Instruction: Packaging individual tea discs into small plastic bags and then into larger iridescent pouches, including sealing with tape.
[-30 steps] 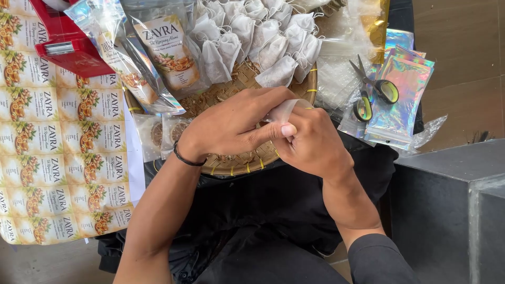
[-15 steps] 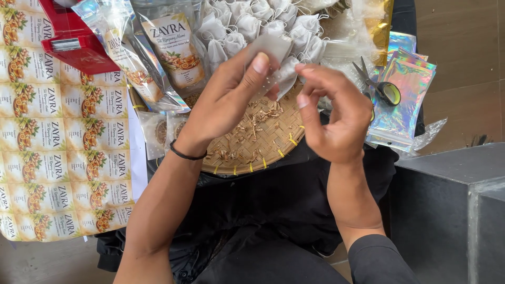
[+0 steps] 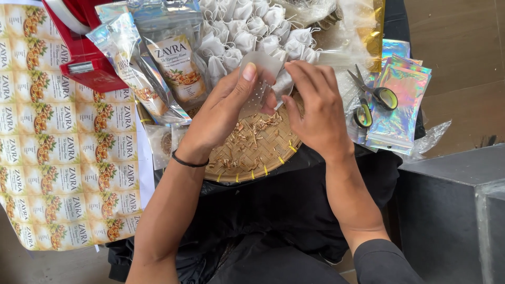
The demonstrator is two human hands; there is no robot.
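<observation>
**Empty filter bag held open above the woven tray**

The left hand [image 3: 223, 113] pinches a small white filter bag [image 3: 258, 79] between thumb and forefinger, holding it upright just above the far side of the round woven tray [image 3: 252, 158]. The right hand [image 3: 315, 105] has its fingertips closed on the bag's other edge, so both hands are clamped on the same thin bag and seem to be spreading its mouth. The bag looks flat and see-through, with little or nothing inside as far as can be told.

On the tray below lies a loose scatter of dried herb shavings [image 3: 255, 131]. Beyond the hands sits a heap of tied white pouches [image 3: 247, 26], already filled and drawn shut. To the left stand clear printed packets [image 3: 176, 68] and a red sealer [image 3: 79, 47] over a sheet of printed labels [image 3: 58, 158]; to the right, scissors [image 3: 371, 97] rest on a stack of holographic pouches [image 3: 400, 100].

Judging from this, the step in hand is opening a fresh bag for filling. The next move calls for keeping the mouth open with one hand while the other pinches shavings from the tray and drops them in without spilling.
</observation>
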